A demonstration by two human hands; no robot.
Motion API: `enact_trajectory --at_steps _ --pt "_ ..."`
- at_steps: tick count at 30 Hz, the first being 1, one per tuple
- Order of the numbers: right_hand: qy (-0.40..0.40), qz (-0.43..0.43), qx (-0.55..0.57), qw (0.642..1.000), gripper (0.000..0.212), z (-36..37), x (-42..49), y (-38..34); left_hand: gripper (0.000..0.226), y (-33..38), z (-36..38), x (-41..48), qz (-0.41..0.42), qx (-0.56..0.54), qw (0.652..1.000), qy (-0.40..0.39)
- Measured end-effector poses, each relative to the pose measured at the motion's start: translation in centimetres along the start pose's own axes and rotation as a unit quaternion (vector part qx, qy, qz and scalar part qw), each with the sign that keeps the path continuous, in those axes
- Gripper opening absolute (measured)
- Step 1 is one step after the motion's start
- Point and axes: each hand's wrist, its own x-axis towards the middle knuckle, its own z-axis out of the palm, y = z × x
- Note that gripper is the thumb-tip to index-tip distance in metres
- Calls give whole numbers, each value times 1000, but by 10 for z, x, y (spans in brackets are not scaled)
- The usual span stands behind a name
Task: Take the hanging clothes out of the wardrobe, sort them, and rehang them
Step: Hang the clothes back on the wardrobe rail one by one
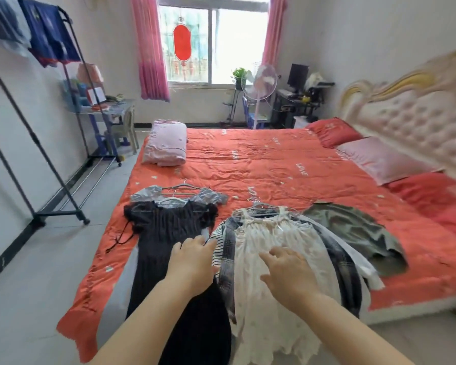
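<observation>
Two piles of clothes on hangers lie on the red bedspread (pixel 274 164). On the left is a black dress (pixel 163 233) over a grey sheer garment (pixel 142 194). On the right a white lace top (pixel 274 238) lies over a striped top (pixel 217 246), a plaid shirt (pixel 340 256) and other pieces. An olive green garment (pixel 353 227) lies further right without a visible hanger. My left hand (pixel 192 262) is over the edge between the black dress and the striped top, fingers loosely bent. My right hand (pixel 290 272) hovers flat and spread over the white top.
A black clothes rack (pixel 37 143) stands at the left wall with blue garments (pixel 50 32) still hanging on top. A folded pink quilt (pixel 166 146) and pillows (pixel 379 159) lie on the bed. A fan (pixel 261 85) and desk stand by the window.
</observation>
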Motion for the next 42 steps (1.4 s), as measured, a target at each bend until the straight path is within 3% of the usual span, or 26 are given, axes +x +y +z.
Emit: enact_trajectory --at_steps 7,13,20,32,39,42 --pt "-13 67 17 998 44 7 72 61 57 28 5 124 72 3 997 -35" --pt "-23 89 14 996 40 18 134 120 57 41 22 206 86 -3 995 -54" --pt "-63 42 8 997 44 55 259 207 60 64 58 328 25 -20 997 -75" --pt "-168 -66 0 984 33 171 487 335 53 102 161 523 -63 -36 984 -165" --pt "-213 -52 -8 976 27 256 576 365 53 92 234 587 -99 -58 973 -199" --pt "-224 -40 -4 974 41 294 604 375 54 89 262 606 -110 -77 970 -204"
